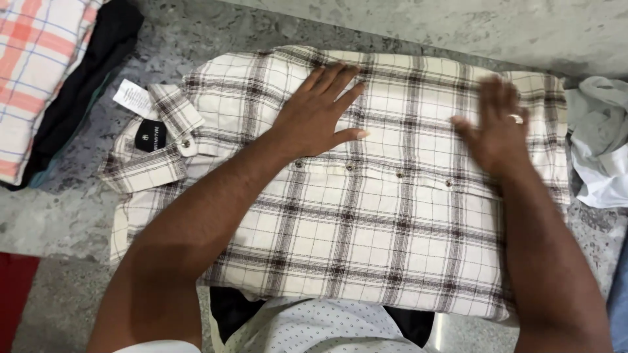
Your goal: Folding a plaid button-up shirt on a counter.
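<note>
A cream shirt with a brown check pattern [366,216] lies folded and buttoned on a grey stone surface [59,209], collar [163,131] to the left. My left hand [320,111] rests flat on the upper middle of the shirt, fingers spread, holding nothing. My right hand [500,127] lies flat on the shirt's right part, blurred by motion, with a ring on one finger. Neither hand grips the cloth.
A stack of folded clothes [46,78], orange check on top with dark pieces beneath, sits at the upper left. Crumpled white and grey cloth [598,144] lies at the right edge. A red thing [13,287] shows at the lower left. A white dotted garment [320,327] lies near me.
</note>
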